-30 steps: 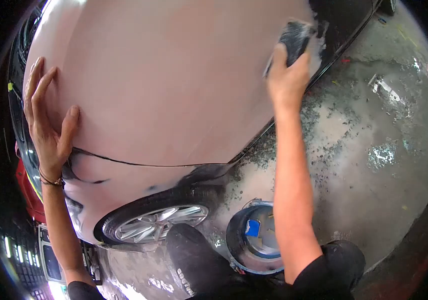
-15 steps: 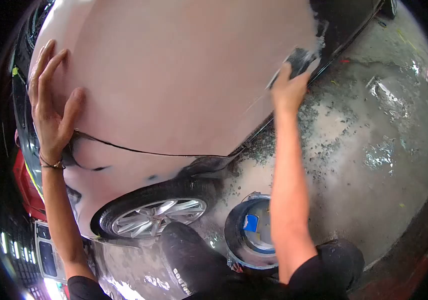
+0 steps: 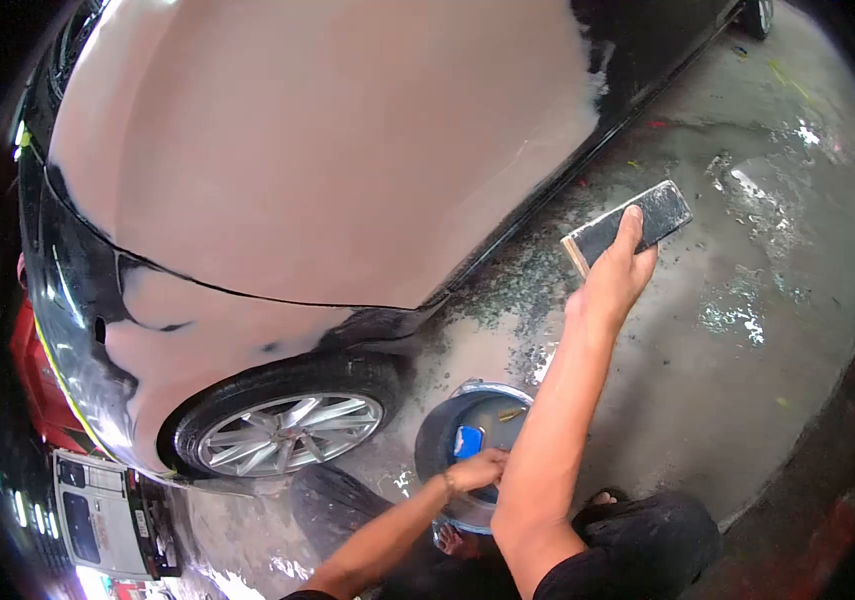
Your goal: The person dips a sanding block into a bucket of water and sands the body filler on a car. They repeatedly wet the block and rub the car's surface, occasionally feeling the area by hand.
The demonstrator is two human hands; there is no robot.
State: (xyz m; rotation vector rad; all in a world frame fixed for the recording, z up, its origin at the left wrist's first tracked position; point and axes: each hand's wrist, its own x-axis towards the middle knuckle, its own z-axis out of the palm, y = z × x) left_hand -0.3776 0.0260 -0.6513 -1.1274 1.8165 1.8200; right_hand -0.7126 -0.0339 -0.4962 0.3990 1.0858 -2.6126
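Observation:
My right hand (image 3: 620, 268) grips a flat sanding block (image 3: 668, 206) with a dark top, its thumb laid across it. The block is raised off the car, over the wet floor. My left hand (image 3: 478, 470) reaches into a dark bucket (image 3: 435, 432), fingers curled together; my right forearm partly covers them, and what they hold, if anything, is hidden. Inside the bucket are a blue object (image 3: 468, 441) and a small yellowish piece (image 3: 510, 413). Ahead is the car's dull pinkish panel (image 3: 328, 150), bordered by glossy black paint.
A wheel with silver spokes (image 3: 293, 432) sits left of the bucket. Dark spatter and puddles mark the concrete floor (image 3: 688, 350). My knees frame the bucket. A white van (image 3: 98, 515) and a red vehicle (image 3: 38, 375) stand at the far left.
My left hand has left the car body and dropped into the bucket. My right hand has lifted the sanding block off the panel and drawn it back toward me.

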